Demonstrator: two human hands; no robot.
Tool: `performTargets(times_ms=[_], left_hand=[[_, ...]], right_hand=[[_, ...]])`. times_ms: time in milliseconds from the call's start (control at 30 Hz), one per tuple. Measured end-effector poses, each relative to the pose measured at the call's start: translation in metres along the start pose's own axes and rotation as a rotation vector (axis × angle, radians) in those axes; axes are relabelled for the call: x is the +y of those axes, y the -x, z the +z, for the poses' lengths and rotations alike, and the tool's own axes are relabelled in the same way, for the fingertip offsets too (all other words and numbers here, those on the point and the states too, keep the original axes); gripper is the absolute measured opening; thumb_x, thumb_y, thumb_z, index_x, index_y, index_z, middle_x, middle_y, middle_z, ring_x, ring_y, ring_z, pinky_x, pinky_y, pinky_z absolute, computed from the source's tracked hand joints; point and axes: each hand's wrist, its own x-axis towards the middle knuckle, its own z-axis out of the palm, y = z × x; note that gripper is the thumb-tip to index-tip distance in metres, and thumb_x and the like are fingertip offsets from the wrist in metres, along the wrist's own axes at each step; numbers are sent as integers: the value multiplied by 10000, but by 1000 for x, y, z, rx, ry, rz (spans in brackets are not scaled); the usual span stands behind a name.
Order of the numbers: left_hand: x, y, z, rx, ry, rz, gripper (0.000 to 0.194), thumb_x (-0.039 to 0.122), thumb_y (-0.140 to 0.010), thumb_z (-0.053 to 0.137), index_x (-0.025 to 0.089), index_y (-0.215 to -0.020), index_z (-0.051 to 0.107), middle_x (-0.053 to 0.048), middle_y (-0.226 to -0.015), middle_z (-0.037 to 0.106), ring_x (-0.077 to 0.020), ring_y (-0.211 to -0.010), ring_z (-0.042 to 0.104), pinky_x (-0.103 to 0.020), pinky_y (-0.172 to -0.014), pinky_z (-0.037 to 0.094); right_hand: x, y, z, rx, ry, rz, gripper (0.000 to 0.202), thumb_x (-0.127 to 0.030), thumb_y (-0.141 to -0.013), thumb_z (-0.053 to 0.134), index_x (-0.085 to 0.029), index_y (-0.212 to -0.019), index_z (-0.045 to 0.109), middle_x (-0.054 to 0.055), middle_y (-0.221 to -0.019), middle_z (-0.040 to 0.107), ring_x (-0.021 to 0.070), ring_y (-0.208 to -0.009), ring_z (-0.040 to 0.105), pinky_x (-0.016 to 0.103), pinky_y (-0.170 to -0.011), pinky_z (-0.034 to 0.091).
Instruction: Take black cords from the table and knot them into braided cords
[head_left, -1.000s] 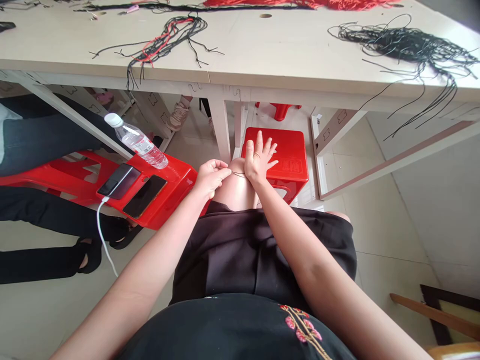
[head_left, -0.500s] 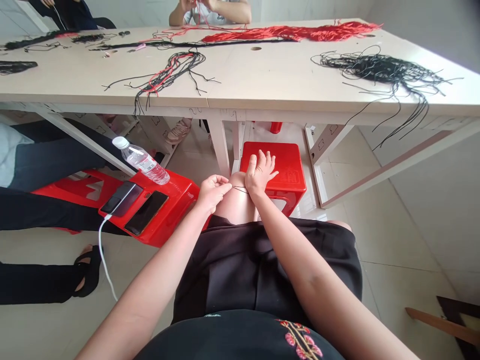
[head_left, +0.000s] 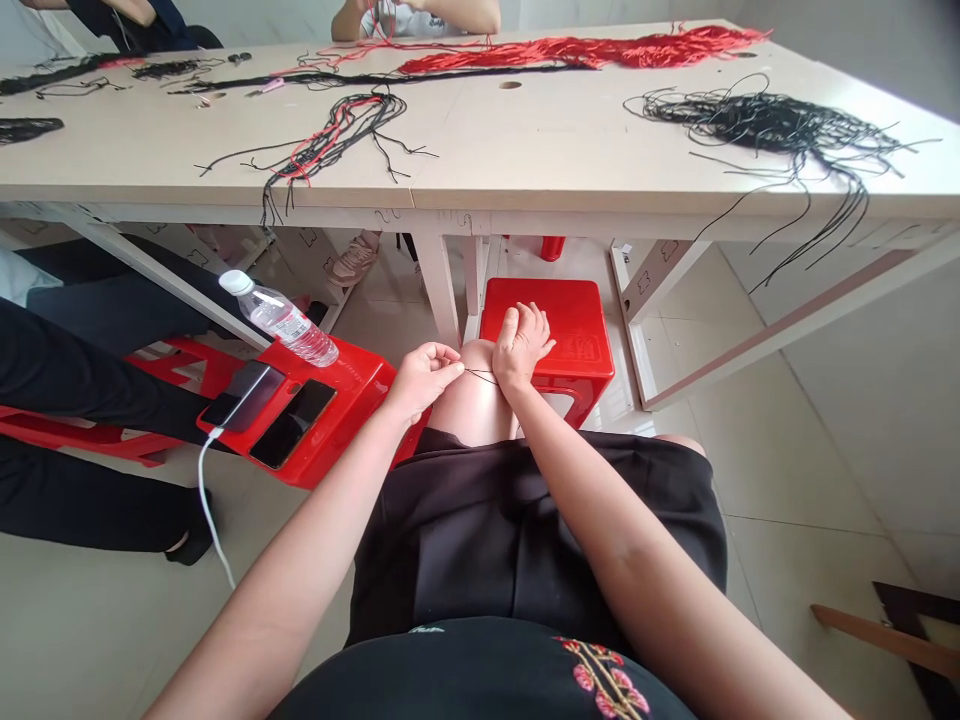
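Nearest to the camera are the black skirt (head_left: 525, 540) and the two bare forearms, which reach forward to the knee (head_left: 471, 385). Over the knee the left hand (head_left: 421, 380) is closed, and its fingertips pinch one end of a thin black cord (head_left: 478, 374). The right hand (head_left: 522, 342) stands just beside it with the fingers loosely spread and lifted. The other end of the cord runs to the base of this hand, at the thumb side, but whether the hand really clamps it or only presses it cannot be told from this view.

The cord is short and taut between the two hands, just above the knee. Its long axis lies almost level, from left to right across the thigh, and one end points to each hand.

As a judgement, the cord is very thin and the pinch is small, so it could slip out from the left fingertips if the pull becomes uneven. If the right hand only presses, that end could also roll free and the cord would fall to the floor.

A little further, on the left, a red stool (head_left: 352, 380) carries two phones (head_left: 270, 405) and a water bottle (head_left: 281, 320) lying on its side. Another red stool (head_left: 574, 320) stands behind the knee. Beyond is the long table (head_left: 525, 150) with bundles of black cords (head_left: 780, 125) and red cords (head_left: 600, 50), and another person's arms at the far edge.
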Motion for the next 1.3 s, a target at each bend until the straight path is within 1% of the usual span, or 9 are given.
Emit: performTargets(times_ms=[167, 300, 400, 533, 767, 900, 1033, 1200, 1300], left_hand=[[1, 4, -10, -43, -53, 15, 181, 238, -639, 708, 160, -765, 605, -3, -645, 611, -86, -558, 511, -193, -479, 354], [3, 8, -17, -72, -86, 46, 197, 216, -625, 722, 155, -787, 631, -19, -741, 645, -106, -685, 572, -228, -651, 444], [4, 9, -18, -82, -108, 74, 199, 165, -601, 726, 154, -779, 638, -13, -749, 638, -114, -724, 574, -250, -731, 454], [2, 9, -17, -70, -128, 108, 146, 194, -659, 683, 162, -793, 634, -9, -746, 624, -112, -704, 552, -241, -701, 442], [-1, 10, -16, -77, -127, 137, 160, 204, -697, 641, 177, -853, 622, 2, -749, 605, -104, -657, 532, -223, -629, 427], [-1, 10, -17, -86, -125, 117, 155, 216, -732, 614, 180, -883, 610, -1, -699, 627, -114, -657, 568, -234, -656, 448], [-3, 13, -22, -97, -140, 73, 183, 293, -770, 588, 176, -907, 624, -21, -680, 648, -117, -602, 563, -237, -594, 442], [-5, 19, -30, -121, -141, 104, 268, 236, -648, 714, 176, -901, 649, -34, -864, 647, -134, -797, 590, -253, -750, 463], [-6, 20, -32, -110, -128, 101, 236, 252, -668, 691, 171, -883, 638, -25, -833, 629, -131, -769, 582, -262, -735, 464]], right_hand=[[2, 0, 0, -9, -2, -3, 488, -511, -918, 203, -244, -1174, 521, 54, -1380, 440, 240, -1345, 266, 643, -1058, 69], [1, 1, -1, -11, -1, -12, 491, -514, -919, 198, -246, -1174, 520, 55, -1376, 445, 238, -1339, 274, 644, -1058, 63], [0, 2, -2, -6, -2, -13, 479, -509, -921, 212, -242, -1164, 527, 61, -1364, 458, 238, -1330, 288, 645, -1057, 64], [0, 3, -1, -10, 3, -25, 471, -509, -922, 217, -244, -1148, 535, 61, -1354, 468, 238, -1320, 304, 643, -1057, 73], [2, 4, 0, -29, 15, -26, 457, -505, -918, 230, -248, -1125, 546, 57, -1332, 489, 242, -1302, 327, 652, -1048, 81], [2, 4, 1, -35, 26, -31, 450, -497, -918, 233, -248, -1124, 546, 57, -1331, 492, 242, -1302, 328, 654, -1047, 81], [3, 3, 1, -30, 22, -30, 446, -493, -919, 241, -242, -1120, 550, 55, -1320, 505, 243, -1291, 340, 651, -1049, 85], [3, 4, 0, -41, 17, -40, 450, -489, -923, 228, -245, -1102, 561, 55, -1305, 514, 241, -1279, 353, 653, -1048, 76], [3, 4, 1, -50, 7, -37, 448, -489, -922, 234, -242, -1095, 565, 58, -1301, 513, 237, -1275, 356, 647, -1053, 61]])
